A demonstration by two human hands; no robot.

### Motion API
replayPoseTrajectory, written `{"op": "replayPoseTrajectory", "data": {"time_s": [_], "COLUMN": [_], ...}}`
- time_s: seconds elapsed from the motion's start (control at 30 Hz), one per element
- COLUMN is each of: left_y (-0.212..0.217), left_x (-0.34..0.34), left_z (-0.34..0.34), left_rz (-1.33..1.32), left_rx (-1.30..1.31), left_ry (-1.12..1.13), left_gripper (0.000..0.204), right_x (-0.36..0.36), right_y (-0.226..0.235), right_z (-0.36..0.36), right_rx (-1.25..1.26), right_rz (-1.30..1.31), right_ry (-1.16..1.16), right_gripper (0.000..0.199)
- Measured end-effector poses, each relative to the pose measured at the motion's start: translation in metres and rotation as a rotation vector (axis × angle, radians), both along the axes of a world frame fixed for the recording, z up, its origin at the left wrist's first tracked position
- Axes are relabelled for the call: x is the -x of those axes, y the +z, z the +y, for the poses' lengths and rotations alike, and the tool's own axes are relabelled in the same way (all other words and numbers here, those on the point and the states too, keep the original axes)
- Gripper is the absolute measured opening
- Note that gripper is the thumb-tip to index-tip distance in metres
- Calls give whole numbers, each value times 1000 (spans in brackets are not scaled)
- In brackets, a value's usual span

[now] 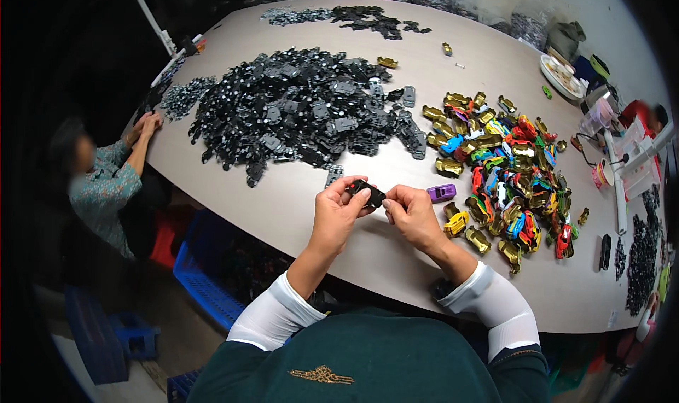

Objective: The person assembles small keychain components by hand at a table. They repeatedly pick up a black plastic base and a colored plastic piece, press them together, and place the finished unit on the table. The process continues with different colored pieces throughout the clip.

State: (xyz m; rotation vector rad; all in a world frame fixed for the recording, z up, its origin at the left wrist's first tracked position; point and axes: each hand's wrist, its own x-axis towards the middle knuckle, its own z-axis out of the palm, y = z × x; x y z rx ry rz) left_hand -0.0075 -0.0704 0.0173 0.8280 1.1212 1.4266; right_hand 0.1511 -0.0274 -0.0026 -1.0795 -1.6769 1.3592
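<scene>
Both hands: left hand (336, 212), right hand (411, 211) pinch black chassis (368, 191).

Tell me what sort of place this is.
Probably a small toy-assembly workshop. A big heap of black chassis parts and a pile of coloured toy car shells cover a shared table; both hands, left hand and right hand, hold one black part.

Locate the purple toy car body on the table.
In the head view, the purple toy car body lies on the table just right of the right hand, at the near left edge of the pile of coloured car shells.
</scene>
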Motion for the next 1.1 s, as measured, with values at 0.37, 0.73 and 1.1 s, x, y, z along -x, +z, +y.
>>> {"op": "replayPoseTrajectory", "data": {"time_s": [0.37,0.73,1.1], "left_y": [-2,-96,-5], "left_x": [106,242,74], "left_z": [-107,-197,2], "left_rz": [251,718,1245], "left_rx": [91,350,-182], "left_ry": [384,514,174], "left_gripper": [30,41,18], "right_x": [-25,-78,-67], "right_y": [27,52,47], "right_z": [23,59,54], "right_rx": [-327,-417,-418], "right_rz": [-230,-928,-691], "right_ry": [72,96,81], "right_gripper": [10,27,31]}}
